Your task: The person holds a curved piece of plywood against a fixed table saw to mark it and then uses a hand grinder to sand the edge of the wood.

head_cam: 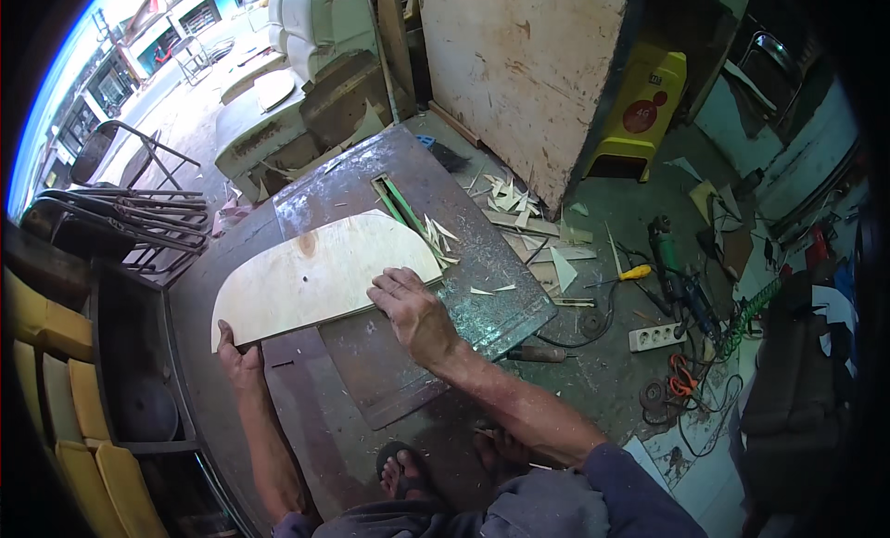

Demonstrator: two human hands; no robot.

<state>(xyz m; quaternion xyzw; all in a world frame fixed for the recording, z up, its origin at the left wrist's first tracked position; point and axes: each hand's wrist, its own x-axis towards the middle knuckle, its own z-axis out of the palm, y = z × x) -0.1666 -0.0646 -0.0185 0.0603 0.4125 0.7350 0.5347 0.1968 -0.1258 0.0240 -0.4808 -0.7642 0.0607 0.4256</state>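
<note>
A pale plywood panel point(327, 260) with rounded far corners and a straight near edge lies on a worn metal machine table point(379, 388). It has a knot and a small dark hole. My left hand point(240, 360) grips the near left corner, thumb on top and fingers hidden below. Near the right end, my right hand point(417, 315) holds the straight edge, with its fingers over the upper face. Beyond the panel, a green-edged slot point(398, 203) runs through the tabletop and passes out of sight under the wood. Thin pointed wood offcuts point(439, 240) rest beside the slot.
Wood slivers point(511, 198) litter the floor on the right. Further right lie a yellow-handled screwdriver point(634, 272), a green power tool point(664, 242), a power strip point(657, 337) and tangled cables. Folding chairs point(132, 214) are stacked at left. A large wooden board point(514, 72) stands behind the table.
</note>
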